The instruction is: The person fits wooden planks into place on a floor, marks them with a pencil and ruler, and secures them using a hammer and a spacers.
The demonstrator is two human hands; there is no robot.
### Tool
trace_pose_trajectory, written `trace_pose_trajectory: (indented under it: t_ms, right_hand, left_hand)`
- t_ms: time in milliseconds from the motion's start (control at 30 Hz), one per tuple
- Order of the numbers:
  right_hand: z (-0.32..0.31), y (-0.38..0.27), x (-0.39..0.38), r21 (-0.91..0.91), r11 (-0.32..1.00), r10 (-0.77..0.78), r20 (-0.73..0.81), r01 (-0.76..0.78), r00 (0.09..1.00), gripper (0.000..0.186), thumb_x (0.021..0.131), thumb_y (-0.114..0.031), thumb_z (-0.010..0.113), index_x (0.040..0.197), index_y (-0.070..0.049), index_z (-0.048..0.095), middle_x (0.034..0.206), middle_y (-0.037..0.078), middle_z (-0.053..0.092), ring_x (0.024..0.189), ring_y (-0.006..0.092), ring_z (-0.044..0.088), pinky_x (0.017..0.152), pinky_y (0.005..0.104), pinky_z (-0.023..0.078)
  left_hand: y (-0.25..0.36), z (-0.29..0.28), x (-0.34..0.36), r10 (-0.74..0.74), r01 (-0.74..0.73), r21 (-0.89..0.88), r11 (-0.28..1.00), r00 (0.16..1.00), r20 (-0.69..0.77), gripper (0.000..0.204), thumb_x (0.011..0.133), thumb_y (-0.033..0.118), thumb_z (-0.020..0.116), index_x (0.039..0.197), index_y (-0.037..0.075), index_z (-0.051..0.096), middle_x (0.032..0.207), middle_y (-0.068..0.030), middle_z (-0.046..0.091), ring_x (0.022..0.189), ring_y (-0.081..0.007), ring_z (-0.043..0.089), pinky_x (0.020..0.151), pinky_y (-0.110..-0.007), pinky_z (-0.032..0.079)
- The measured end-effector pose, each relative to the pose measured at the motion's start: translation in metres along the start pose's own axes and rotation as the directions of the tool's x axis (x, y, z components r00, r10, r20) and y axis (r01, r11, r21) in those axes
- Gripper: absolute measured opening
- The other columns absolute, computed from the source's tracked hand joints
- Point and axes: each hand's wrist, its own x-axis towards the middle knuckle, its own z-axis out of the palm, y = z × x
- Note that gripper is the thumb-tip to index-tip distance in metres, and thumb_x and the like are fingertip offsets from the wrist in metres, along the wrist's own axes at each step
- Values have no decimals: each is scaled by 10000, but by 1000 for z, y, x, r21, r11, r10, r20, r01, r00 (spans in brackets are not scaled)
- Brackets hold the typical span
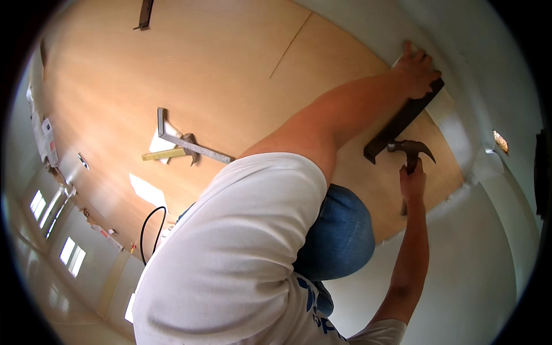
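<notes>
In the head view, my left hand (417, 72) grips the upper end of a long dark metal bar (402, 121), by a pale strip (440, 109) at the panel's upper-right edge. The bar lies diagonally across the tan wooden panel (299, 98), with a bent lower end. My right hand (413, 184) is closed around a claw hammer's handle; the dark hammer head (414, 148) is beside that lower end. My blue-jeaned knee (339, 230) shows beside my white sleeve, on the panel.
A metal square (204, 150) lies over a white piece and a yellow-handled hammer (164, 154) on the panel's middle-left. A dark tool (144, 14) lies at the top, a black hose (150, 224) at lower left. Pale walls (483, 247) border the panel; small packages line its left edge.
</notes>
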Motion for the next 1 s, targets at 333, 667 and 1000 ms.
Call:
trace_pose_trajectory:
  t_ms: [333, 667, 1000]
  right_hand:
    - [135, 49, -121, 819, 374, 555, 178, -436, 812, 247, 924, -99, 659, 1143, -91, 545, 767, 34, 554, 519, 157, 568, 451, 335, 507]
    - [5, -68, -52, 97, 905, 414, 24, -414, 910, 431, 974, -347, 645, 1232, -3, 664, 1131, 247, 716, 1087, 412, 695, 918, 507, 573]
    - [4, -118, 84, 85, 986, 164, -379, -142, 911, 888, 924, -355, 681, 1629, -23, 255, 1272, 285, 581, 1069, 419, 677, 871, 503, 590]
  left_hand:
    - [-41, 20, -89, 376, -386, 45, 921, 857, -353, 430, 951, 385, 658, 1342, 207, 674, 1550, -89, 544, 1513, -289, 414, 1220, -661, 280]
    - [-47, -15, -120, 302, -269, 213, 939, 944, -136, 465, 962, 292, 626, 1416, 194, 643, 1628, -108, 459, 1500, -349, 416, 1246, -543, 287]
    - [-29, -16, -123, 358, -331, 198, 922, 927, -113, 441, 980, 243, 600, 1415, 182, 634, 1622, -137, 462, 1494, -355, 426, 1224, -545, 309]
